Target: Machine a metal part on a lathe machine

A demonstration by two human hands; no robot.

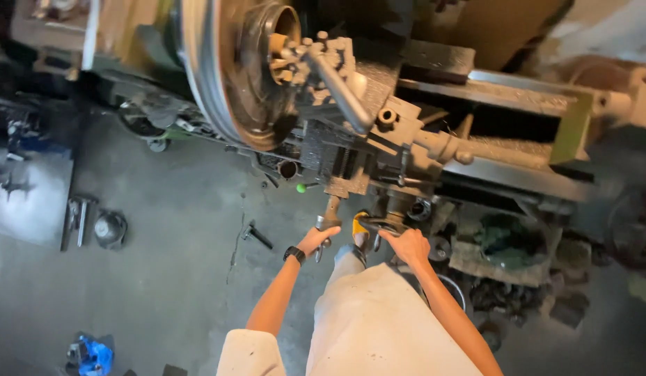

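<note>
I stand at a large metal lathe [351, 132] with a big round chuck plate [225, 76] on its left. My left hand [319, 238], with a black watch on the wrist, grips a crank handle [331, 212] hanging under the carriage. My right hand [405, 242] is closed around a handwheel [385, 223] just to the right of it. A tool post with a long steel lever [340, 90] stands above, close to the chuck. My light trousers and a yellow-tipped shoe [360, 226] fill the space below the hands.
The lathe bed [504, 104] runs off to the right. Loose tools lie on the grey concrete floor, among them a hammer-like tool [257, 235] and a round metal part [110, 228]. A blue object [92, 354] sits bottom left. Scrap and dark parts [518, 264] pile up under the bed.
</note>
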